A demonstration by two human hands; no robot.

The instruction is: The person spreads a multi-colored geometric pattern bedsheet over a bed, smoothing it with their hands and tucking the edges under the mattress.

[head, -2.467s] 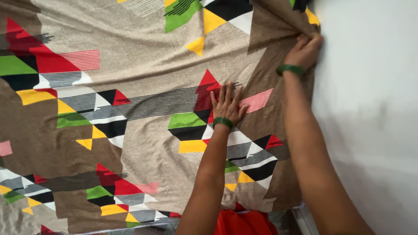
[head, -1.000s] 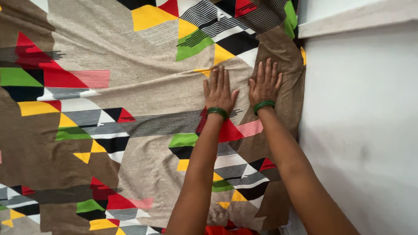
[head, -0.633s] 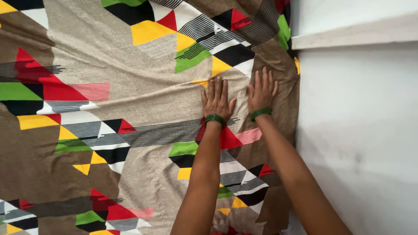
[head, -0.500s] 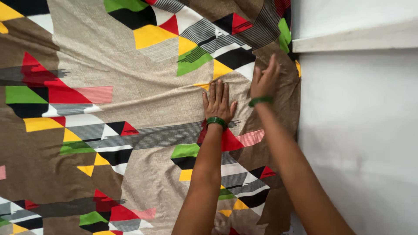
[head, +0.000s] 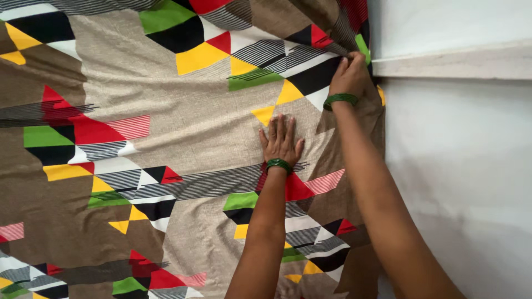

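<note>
Brown woven bedsheet with red, yellow, green and black triangle print [head: 183,127] fills the frame's left and centre; its edge runs top-to-bottom along the white wall [head: 460,166] at right. Right hand [head: 350,75], upper right, is nearer that edge, fingers pinching the cloth by the ledge [head: 449,63]. Left hand [head: 281,141], centre, lies flat w/ fingers spread (holding nothing).

The bedsheet [head: 166,149] fills the left and centre of the frame. The wall [head: 460,166] occupies the right, its ledge [head: 454,61] at upper right. The left hand [head: 281,143] lies flat on the sheet at centre; the right hand [head: 349,75] sits above it, at the sheet's edge beside the ledge.
</note>
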